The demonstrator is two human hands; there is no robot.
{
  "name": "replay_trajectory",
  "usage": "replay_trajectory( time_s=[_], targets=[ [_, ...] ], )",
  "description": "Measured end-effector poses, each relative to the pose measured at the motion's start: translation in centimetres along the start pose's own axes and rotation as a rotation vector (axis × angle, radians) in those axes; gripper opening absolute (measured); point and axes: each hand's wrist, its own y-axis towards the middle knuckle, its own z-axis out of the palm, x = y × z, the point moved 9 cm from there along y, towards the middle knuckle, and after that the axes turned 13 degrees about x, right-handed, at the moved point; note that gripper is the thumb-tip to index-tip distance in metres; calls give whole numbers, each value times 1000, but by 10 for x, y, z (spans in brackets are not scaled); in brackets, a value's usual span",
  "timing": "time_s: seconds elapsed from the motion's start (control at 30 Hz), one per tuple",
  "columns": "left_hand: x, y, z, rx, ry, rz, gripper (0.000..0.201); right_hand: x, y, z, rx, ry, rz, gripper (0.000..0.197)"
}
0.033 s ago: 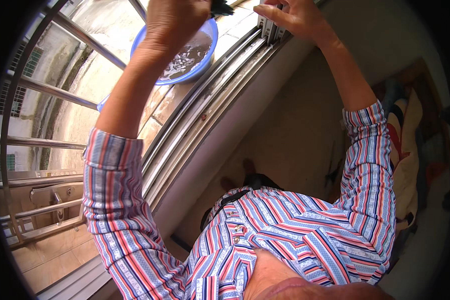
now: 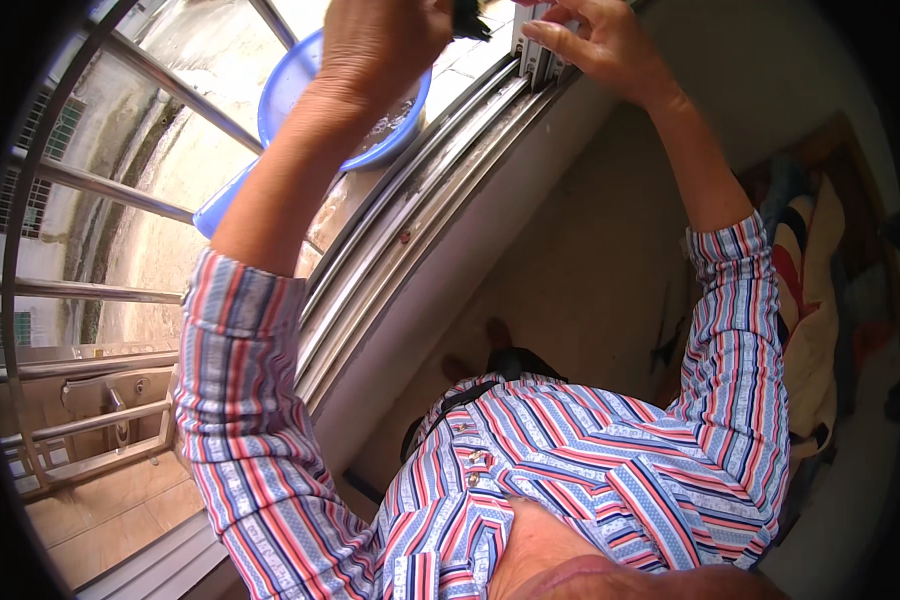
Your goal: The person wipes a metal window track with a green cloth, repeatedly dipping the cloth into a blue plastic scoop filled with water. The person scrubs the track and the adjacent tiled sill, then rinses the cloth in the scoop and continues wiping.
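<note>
Top centre, your left hand is closed on a dark, ragged-ended object near the round blue plastic basin; your right hand half-curls beside the silvery metal window frame, its grip unclear.

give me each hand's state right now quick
Left hand: closed, holding a dark object.
Right hand: bent near the window frame; open or closed, cannot tell.

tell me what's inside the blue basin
In the blue basin, what looks like murky water with pale flecks shows at the right, bare inner wall at the left. The left hand and forearm cover the middle; what lies there can't be seen.
</note>
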Motion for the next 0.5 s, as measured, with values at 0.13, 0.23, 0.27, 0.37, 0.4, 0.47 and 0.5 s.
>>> replay_trajectory(
  time_s=[0.13, 0.23, 0.27, 0.37, 0.4, 0.47, 0.5],
  targets=[
    [-34, 20, 88, 59, 459, 115, 17, -37, -56, -3, -46, 132, 216, 24],
    [-12, 4, 129, 149, 327, 103, 8, -54, -97, 5, -39, 130, 342, 24],
    [-1, 0, 143, 206, 314, 46, 9, -58, -108, 8, -27, 124, 373, 24],
    [12, -11, 158, 187, 303, 40, 14, -65, -137, 16, -21, 153, 443, 21],
    [11, -12, 163, 216, 276, 81, 11, -68, -145, 18, -19, 165, 485, 20],
    [20, -8, 165, 289, 234, -12, 11, -67, -154, 27, 30, 181, 498, 18],
    [13, -7, 166, 341, 263, 25, 13, -67, -157, 29, 33, 192, 504, 18]
  ],
)
